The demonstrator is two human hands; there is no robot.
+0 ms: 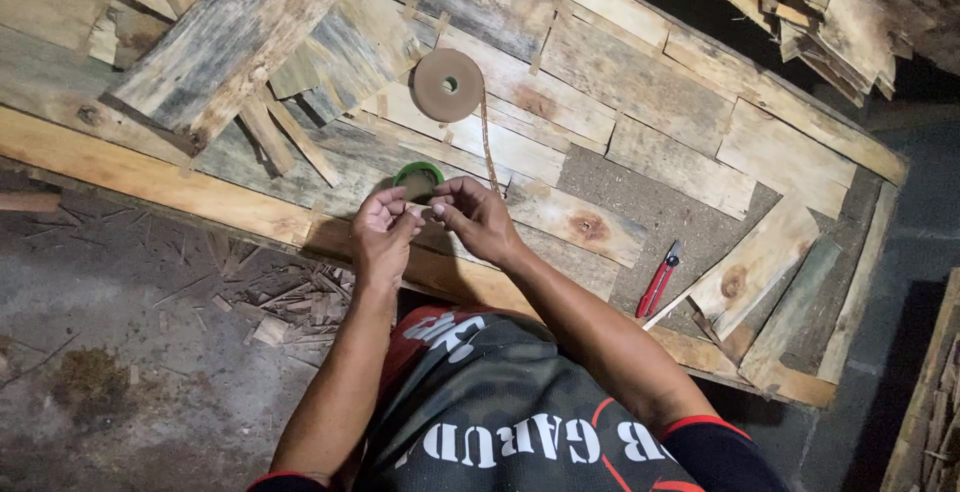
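Observation:
My left hand (383, 230) and my right hand (478, 217) meet over a sheet of pieced wood veneer (620, 82). Both pinch the end of a thin brown paper tape strip (488, 142). That strip runs up to a brown tape roll (447, 85) lying flat on the veneer. A small round green container (418, 178) sits just beyond my fingertips, partly hidden by them.
A red-handled cutter (657, 283) lies on the sheet to the right. Loose veneer pieces (250, 42) are piled at upper left, more at the top right (840, 12). A loose veneer piece (755, 267) rests at the right. Wood scraps (290, 302) litter the floor at left.

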